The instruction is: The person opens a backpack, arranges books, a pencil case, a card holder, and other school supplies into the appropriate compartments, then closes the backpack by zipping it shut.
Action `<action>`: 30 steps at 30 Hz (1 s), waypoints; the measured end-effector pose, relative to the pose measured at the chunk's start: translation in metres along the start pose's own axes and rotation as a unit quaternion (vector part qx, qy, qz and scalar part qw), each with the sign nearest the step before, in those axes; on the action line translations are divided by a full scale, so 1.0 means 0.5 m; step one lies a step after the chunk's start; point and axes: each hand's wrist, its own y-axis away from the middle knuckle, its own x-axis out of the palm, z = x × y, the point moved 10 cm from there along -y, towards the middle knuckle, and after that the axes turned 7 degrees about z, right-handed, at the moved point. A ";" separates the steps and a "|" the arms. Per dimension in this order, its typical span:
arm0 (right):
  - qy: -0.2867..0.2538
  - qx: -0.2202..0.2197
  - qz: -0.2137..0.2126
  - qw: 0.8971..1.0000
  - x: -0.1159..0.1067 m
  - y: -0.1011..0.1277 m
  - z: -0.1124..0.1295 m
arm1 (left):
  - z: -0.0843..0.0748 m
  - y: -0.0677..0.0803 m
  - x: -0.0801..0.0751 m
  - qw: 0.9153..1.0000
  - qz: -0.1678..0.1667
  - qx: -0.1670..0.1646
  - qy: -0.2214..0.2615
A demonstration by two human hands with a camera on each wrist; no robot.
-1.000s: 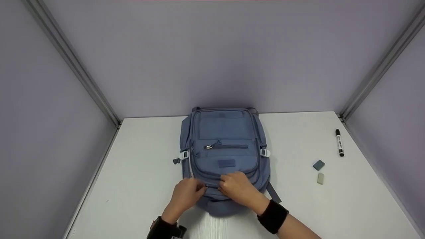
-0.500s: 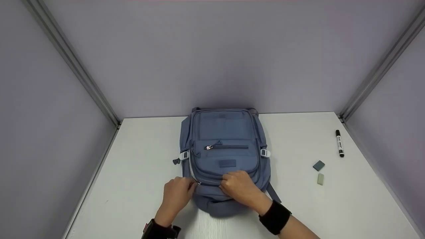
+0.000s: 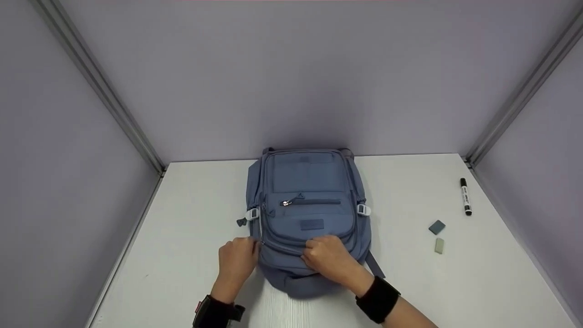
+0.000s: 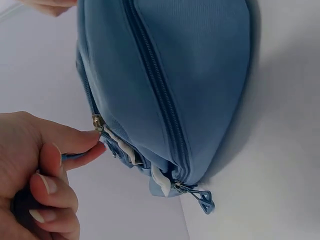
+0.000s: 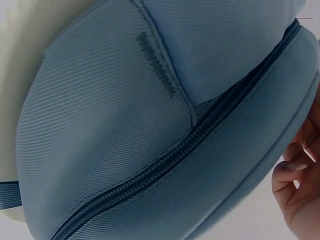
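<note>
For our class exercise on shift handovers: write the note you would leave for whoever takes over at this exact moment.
Left hand: pinches the zipper pull at the left side of the blue backpack.
Right hand: grips the backpack's near edge, holding it steady.
Backpack lies flat on the white table; marker and two erasers lie to its right, untouched.
Done: zipper opened along the near edge, light lining showing.
Left: the zipper's run up the left side.
</note>
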 end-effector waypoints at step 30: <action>-0.020 -0.008 0.037 0.999 0.000 0.008 0.002 | 0.064 -0.122 0.061 0.998 -0.012 -0.019 -0.051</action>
